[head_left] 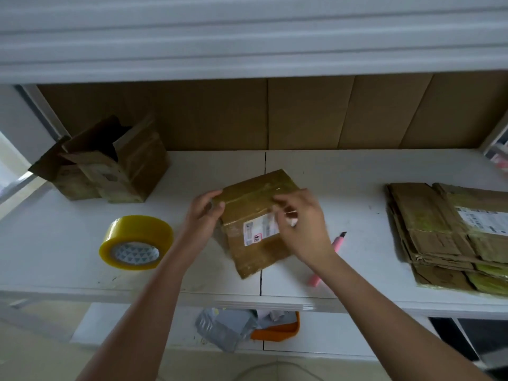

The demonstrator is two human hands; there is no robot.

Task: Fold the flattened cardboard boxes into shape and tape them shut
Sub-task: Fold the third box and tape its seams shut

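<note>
Both forearms reach over the shelf (357,171) edge. We find the left hand (204,213) gripping the box (255,215) at its left corner, and the right hand (302,224) curled on its right side over the label (259,228). Tape roll (136,242) lies left, flat boxes (445,235) right.

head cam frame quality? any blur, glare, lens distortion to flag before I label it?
Head view: right hand is motion-smeared at the fingers, left hand sharper; tape on the box and the yellow tape roll throw soft glare; wide-angle bowing curves the shelf edge; bright washout at the far left edge; soft shadow beside the flat cardboard stack; overall slightly soft.
</note>
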